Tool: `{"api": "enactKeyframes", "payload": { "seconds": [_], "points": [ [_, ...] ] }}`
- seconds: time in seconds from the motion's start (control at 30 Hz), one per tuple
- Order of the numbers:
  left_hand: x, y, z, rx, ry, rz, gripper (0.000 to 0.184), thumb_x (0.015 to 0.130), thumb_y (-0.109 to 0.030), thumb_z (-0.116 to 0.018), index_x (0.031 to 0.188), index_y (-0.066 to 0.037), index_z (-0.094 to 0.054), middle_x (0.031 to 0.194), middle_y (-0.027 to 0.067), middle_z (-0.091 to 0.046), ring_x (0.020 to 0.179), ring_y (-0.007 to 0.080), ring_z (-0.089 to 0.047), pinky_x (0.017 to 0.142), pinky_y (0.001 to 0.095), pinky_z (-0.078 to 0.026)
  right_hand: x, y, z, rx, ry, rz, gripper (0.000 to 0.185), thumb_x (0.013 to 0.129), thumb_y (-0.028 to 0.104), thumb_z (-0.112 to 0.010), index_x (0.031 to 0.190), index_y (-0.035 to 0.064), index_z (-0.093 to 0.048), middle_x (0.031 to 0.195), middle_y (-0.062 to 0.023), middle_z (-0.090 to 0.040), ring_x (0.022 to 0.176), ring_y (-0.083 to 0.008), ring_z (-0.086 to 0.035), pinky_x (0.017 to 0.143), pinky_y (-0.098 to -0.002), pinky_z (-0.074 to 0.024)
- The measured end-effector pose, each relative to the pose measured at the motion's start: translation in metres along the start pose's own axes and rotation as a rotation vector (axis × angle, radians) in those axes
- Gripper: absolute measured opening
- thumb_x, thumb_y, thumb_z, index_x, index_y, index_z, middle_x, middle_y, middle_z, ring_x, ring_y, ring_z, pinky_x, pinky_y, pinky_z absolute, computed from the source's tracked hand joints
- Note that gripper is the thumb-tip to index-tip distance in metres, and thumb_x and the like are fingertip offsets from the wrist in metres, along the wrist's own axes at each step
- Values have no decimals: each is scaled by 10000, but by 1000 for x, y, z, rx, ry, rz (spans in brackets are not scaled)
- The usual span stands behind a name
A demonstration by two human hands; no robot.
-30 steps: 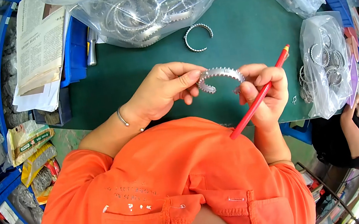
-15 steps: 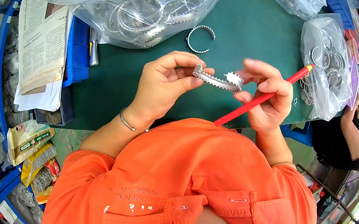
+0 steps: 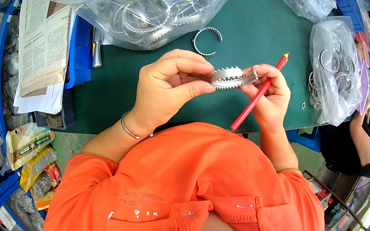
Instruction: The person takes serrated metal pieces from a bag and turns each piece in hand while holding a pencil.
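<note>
A silver cuff bracelet (image 3: 228, 82) with beaded edges is held up above the green tabletop. My left hand (image 3: 166, 81) pinches its left side between thumb and fingers. At the bracelet's right end, the fingertips of my right hand (image 3: 270, 91) are closed against it. A red pencil (image 3: 252, 106) also sits in my right hand, slanting up to the right past the fingers. Just beyond my hands, a second open cuff bracelet (image 3: 195, 44) lies on the table.
A large clear bag of bracelets (image 3: 152, 18) stands at the back. Another bag of bracelets (image 3: 335, 68) lies on the right. Newspapers (image 3: 43, 45) rest on a blue bin (image 3: 78, 55) at the left. A co-worker (image 3: 357, 145) is at the lower right.
The cuff bracelet has been turned so its right end now meets my right fingers. My right hand has moved slightly left, and the red pencil has swung to a steeper slant.
</note>
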State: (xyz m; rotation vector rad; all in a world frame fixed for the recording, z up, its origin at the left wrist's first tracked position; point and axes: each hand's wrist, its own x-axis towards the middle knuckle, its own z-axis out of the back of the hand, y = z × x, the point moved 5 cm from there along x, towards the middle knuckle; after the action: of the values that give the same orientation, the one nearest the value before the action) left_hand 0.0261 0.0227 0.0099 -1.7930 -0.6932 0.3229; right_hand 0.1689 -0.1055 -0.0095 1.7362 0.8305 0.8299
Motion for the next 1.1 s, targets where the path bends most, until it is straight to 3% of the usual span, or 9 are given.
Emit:
{"api": "enactKeyframes", "payload": {
  "seconds": [0.27, 0.5, 0.57, 0.67, 0.77, 0.87, 0.97, 1.0, 1.1],
  "points": [
    [0, -4, -6, 33, 68, -69, 270, 674, 156, -637, 910, 28, -603, 993, 134, -543, 876, 183, -574, 744, 271, -515, -3, -11, -8, 176, -8, -124, 271, 760, -149, -551, 985, -35, -454, 964, -170, -567, 889, -201, -590, 788, -324, -527],
    [-2, 5, -15, 158, 198, 109, 124, 758, 39, -629, 877, 30, -598, 918, 127, -585, 829, 168, -576, 733, 278, -476, -8, -13, -12, 123, 11, -211, 275, 758, -118, -571, 1001, -26, -481, 919, -136, -597, 851, -187, -608, 772, -299, -520],
    [2, -15, -23, 440, 287, -105, 145, 717, -35, -696, 824, 4, -605, 759, 114, -615, 697, 212, -597, 635, 297, -471, -4, -11, -16, -448, 206, -148, 281, 754, -69, -592, 1021, -12, -525, 888, -100, -633, 831, -161, -618, 752, -271, -503],
    [12, -57, -25, 623, 254, -674, 253, 645, -113, -755, 811, 6, -604, 768, 104, -619, 716, 241, -614, 611, 312, -478, -1, -15, -13, -365, 138, -155, 268, 778, -11, -610, 1038, -1, -541, 895, -92, -650, 815, -143, -621, 717, -256, -497],
    [33, -107, -11, 1080, -54, -1163, 230, 640, -86, -745, 819, -16, -619, 785, 114, -625, 759, 256, -618, 662, 323, -484, 7, -18, -6, -294, 41, -234, 231, 808, 17, -604, 1029, 0, -540, 886, -94, -650, 771, -131, -615, 690, -245, -499],
    [75, -122, 21, 1369, -358, -974, 161, 699, 33, -653, 859, 11, -644, 893, 111, -650, 866, 249, -618, 772, 309, -472, 15, -15, -5, -364, 7, -150, 186, 803, 3, -602, 983, 1, -557, 865, -88, -649, 729, -129, -611, 672, -245, -495],
    [76, -127, 22, 1280, -482, -964, 171, 737, 29, -633, 905, 5, -651, 923, 96, -651, 931, 229, -607, 818, 306, -458, 21, 3, -7, -727, 60, 44, 127, 775, -34, -598, 889, 8, -561, 832, -93, -639, 703, -169, -610, 642, -264, -489],
    [67, -131, 16, 1220, -517, -1100, 156, 759, 31, -620, 913, 18, -647, 946, 100, -647, 973, 212, -594, 840, 296, -447, 24, 6, -10, -791, 95, 128, 112, 762, -57, -593, 845, 7, -552, 844, -95, -637, 729, -175, -612, 656, -265, -486],
    [46, -117, 12, 1020, -483, -1305, 183, 702, 81, -630, 859, -13, -639, 826, 95, -638, 737, 216, -601, 646, 264, -473, 35, -2, -20, -863, 160, 237, 152, 714, -80, -609, 795, 19, -525, 861, -115, -621, 783, -251, -604, 681, -295, -485]
  ]
}}
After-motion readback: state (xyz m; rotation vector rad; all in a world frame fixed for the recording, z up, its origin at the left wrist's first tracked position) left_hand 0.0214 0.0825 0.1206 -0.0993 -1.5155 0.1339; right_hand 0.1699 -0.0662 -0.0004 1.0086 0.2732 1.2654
